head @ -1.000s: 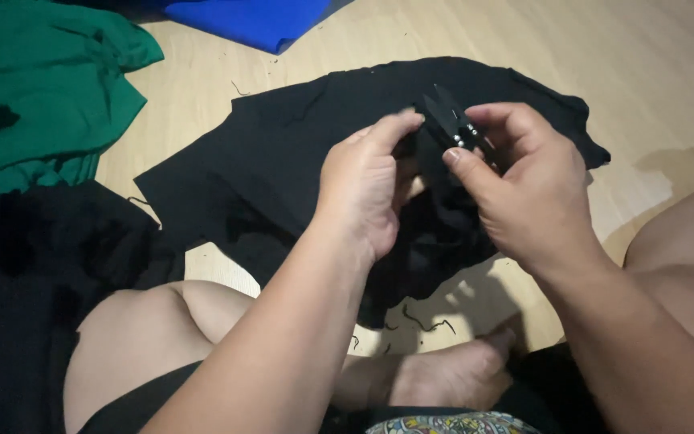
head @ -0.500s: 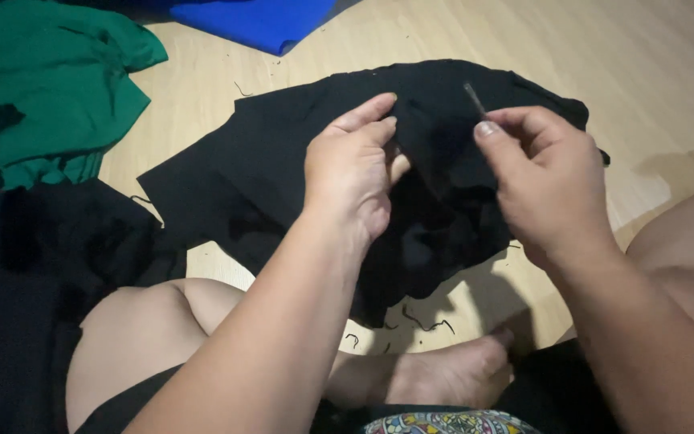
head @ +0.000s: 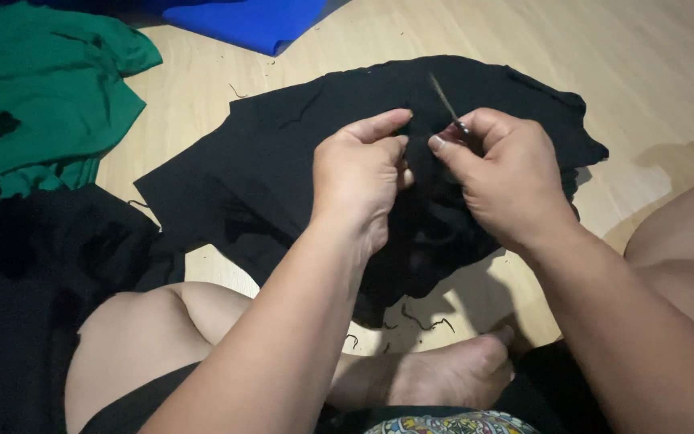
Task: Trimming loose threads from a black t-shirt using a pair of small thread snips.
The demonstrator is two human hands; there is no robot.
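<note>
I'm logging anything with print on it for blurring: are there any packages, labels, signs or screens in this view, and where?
None in view. Only cloth lies on the wooden floor: black fabric under both hands, green fabric at upper left, blue fabric at the top, plus loose thread scraps.

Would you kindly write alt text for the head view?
A seated person's left hand pinches black fabric on a pale wooden floor, while the right hand holds a thin dark pointed tool over it. Green cloth and blue cloth lie beyond.
</note>
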